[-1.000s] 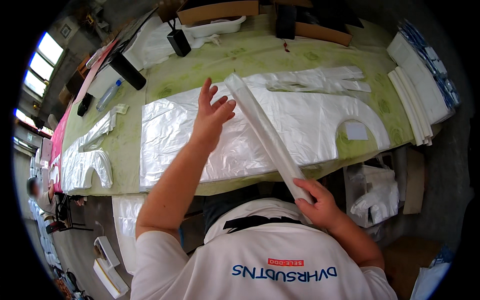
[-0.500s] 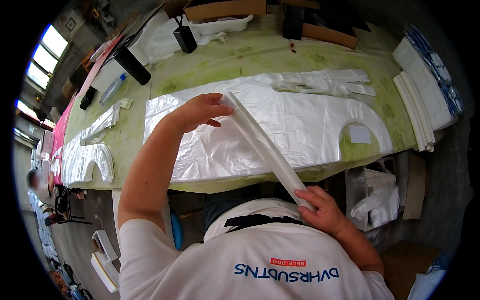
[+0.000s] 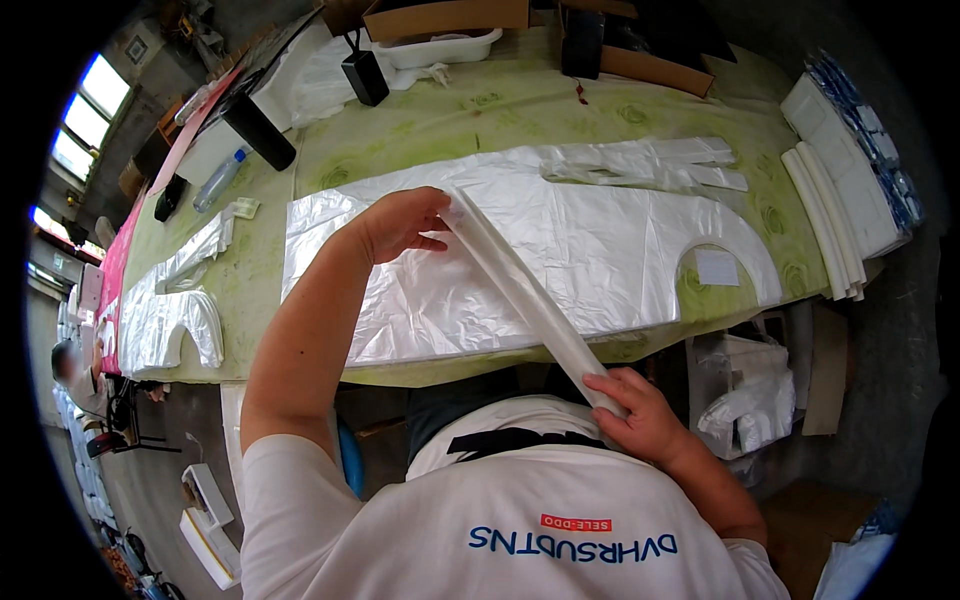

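Note:
A long, narrow bundle of folded or rolled translucent white plastic (image 3: 520,293) slants in front of me, one end far and the other near my waist. My left hand (image 3: 408,224) is closed on its far end, thumb and index finger pinching while the other fingers curl. Around the near end my right hand (image 3: 642,408) is wrapped. Beneath the bundle, white plastic aprons (image 3: 610,240) lie flat on the green table cover (image 3: 400,140), with a rounded neck cutout and long straps toward the right. A small white paper (image 3: 717,268) shows inside the cutout.
More cut plastic (image 3: 175,325) lies at the table's left. Behind are a water bottle (image 3: 219,180), a black cylinder (image 3: 257,132), a black box (image 3: 365,75) and cardboard boxes (image 3: 447,18). White rolls (image 3: 825,222) and stacked packs (image 3: 848,150) stand right. A co-worker (image 3: 80,375) sits far left.
Both hands keep hold of the plastic bundle, nearly unmoved. The whole view has shifted very slightly.

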Motion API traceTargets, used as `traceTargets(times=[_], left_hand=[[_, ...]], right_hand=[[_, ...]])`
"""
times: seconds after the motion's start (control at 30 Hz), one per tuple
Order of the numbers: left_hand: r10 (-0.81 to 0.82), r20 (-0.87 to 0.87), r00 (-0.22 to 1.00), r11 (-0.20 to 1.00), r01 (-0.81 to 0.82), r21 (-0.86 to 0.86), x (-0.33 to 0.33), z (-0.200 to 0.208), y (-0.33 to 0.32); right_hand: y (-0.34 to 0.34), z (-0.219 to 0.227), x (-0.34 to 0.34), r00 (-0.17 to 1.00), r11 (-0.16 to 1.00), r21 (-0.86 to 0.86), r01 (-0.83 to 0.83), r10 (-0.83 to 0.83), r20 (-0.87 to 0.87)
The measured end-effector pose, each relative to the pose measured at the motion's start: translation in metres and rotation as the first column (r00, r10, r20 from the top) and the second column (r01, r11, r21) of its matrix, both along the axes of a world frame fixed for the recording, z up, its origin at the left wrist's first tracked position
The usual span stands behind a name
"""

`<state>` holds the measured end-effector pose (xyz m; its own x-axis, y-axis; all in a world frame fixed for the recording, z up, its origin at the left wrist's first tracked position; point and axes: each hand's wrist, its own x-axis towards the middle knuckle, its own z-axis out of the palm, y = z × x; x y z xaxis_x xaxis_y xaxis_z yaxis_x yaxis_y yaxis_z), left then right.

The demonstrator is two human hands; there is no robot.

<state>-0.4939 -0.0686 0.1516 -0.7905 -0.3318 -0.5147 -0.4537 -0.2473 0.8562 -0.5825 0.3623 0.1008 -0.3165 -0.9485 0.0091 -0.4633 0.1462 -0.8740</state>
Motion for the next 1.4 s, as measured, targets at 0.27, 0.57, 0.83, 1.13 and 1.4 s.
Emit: traceTargets(times=[0.27, 0.57, 0.83, 1.13, 1.4], left_hand=[[0.02, 0.232, 0.972, 0.897, 0.085, -0.434, -0.015, -0.001, -0.001], [0.04, 0.227, 0.973, 0.582, 0.162, -0.797, -0.017, -0.034, -0.04], [-0.004, 0.426, 0.905, 0.278, 0.41, -0.869, -0.041, -0.028, -0.051], [0.22, -0.176, 0.959, 0.417, -0.255, -0.873, -0.035, -0.039, -0.052], [-0.652, 0.166, 0.74, -0.029, 0.194, -0.981, 0.048, -0.045, 0.123]], right_hand=[[-0.021, 0.013, 0.008, 0.996, 0.99, 0.116, 0.083, -0.087, 0.025], [0.063, 0.04, 0.002, 0.989, 0.836, 0.544, 0.074, -0.131, 0.066], [0.171, 0.03, 0.008, 0.924, 0.745, 0.651, 0.144, -0.337, 0.18], [0.205, 0.024, 0.004, 0.802, 0.775, 0.576, 0.262, -0.507, 0.317], [0.107, 0.039, -0.05, 0.957, 0.945, 0.248, 0.215, -0.254, 0.139]])
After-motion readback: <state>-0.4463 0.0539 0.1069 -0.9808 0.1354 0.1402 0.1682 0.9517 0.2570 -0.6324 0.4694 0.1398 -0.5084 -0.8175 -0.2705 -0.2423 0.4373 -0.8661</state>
